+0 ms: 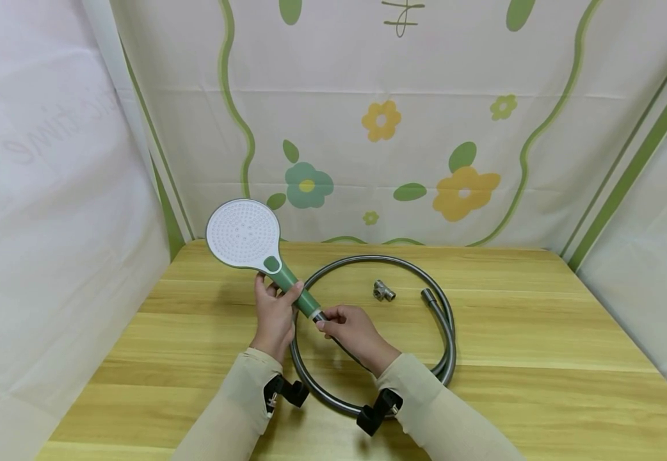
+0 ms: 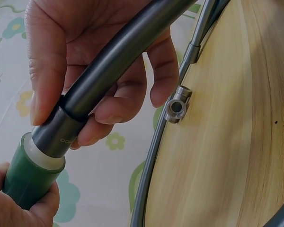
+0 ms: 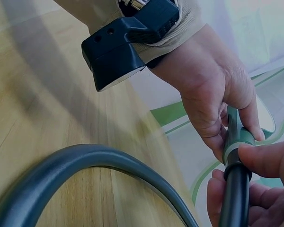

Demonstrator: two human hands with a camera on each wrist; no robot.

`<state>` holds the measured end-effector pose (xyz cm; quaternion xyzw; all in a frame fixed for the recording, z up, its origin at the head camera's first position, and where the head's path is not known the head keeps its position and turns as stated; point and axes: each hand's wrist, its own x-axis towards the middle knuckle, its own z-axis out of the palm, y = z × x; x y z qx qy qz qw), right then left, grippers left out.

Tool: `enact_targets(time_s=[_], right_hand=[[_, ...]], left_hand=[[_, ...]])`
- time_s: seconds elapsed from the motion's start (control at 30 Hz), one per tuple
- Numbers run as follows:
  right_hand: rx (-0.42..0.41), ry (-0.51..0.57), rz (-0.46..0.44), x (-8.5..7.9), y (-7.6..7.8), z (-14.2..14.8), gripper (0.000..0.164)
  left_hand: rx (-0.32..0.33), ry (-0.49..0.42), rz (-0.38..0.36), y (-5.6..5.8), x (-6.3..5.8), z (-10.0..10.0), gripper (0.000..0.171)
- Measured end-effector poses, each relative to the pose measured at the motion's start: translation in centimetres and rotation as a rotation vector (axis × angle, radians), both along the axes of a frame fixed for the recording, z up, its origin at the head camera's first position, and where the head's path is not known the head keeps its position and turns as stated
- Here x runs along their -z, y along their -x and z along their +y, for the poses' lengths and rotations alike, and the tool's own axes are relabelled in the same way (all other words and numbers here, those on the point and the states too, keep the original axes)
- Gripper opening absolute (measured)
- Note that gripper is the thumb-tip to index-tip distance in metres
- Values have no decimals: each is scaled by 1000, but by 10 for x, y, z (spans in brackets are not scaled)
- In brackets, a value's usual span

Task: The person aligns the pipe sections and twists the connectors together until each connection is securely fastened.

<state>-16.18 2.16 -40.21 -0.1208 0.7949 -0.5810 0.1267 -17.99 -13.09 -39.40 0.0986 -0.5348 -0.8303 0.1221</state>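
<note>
A shower head [image 1: 244, 234] with a white round face and green handle [image 1: 296, 288] is held up off the table, tilted to the upper left. My left hand [image 1: 274, 314] grips the handle, its thumb across the front. At the handle's lower end, my right hand [image 1: 356, 334] pinches the dark end fitting [image 2: 57, 130] of a grey shower hose [image 1: 451, 314]. That fitting sits against the white collar [image 2: 40, 158] of the handle in the left wrist view. From there the hose loops over the table, its other end fitting [image 1: 428, 296] lying free on the right.
Inside the hose loop, a small metal tee connector [image 1: 384, 291] lies on the wooden table [image 1: 541, 320]. White fabric walls with printed flowers [image 1: 465, 192] stand behind the table and at both sides. Each wrist carries a black camera mount [image 1: 376, 413].
</note>
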Motion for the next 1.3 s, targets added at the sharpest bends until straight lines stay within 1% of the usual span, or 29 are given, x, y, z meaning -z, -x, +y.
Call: enact_targets(time_s=[0.27, 0.47, 0.7, 0.97, 1.13, 1.3], right_hand=[[-6, 5, -18, -3, -1, 0, 29], [-2, 22, -31, -2, -1, -2, 28], [13, 32, -69, -2, -1, -4, 26], [24, 56, -141, -3, -2, -4, 26], [-4, 55, -160, 1, 1, -3, 29], [-40, 43, -157, -1, 1, -2, 35]], left_hand=[[9, -1, 4, 1, 0, -1, 81], [24, -20, 3, 0, 0, -2, 83], [27, -29, 4, 0, 1, -3, 83], [44, -35, 4, -1, 2, -5, 84], [51, -43, 0, 0, 1, -6, 87], [44, -50, -3, 0, 0, -7, 87]])
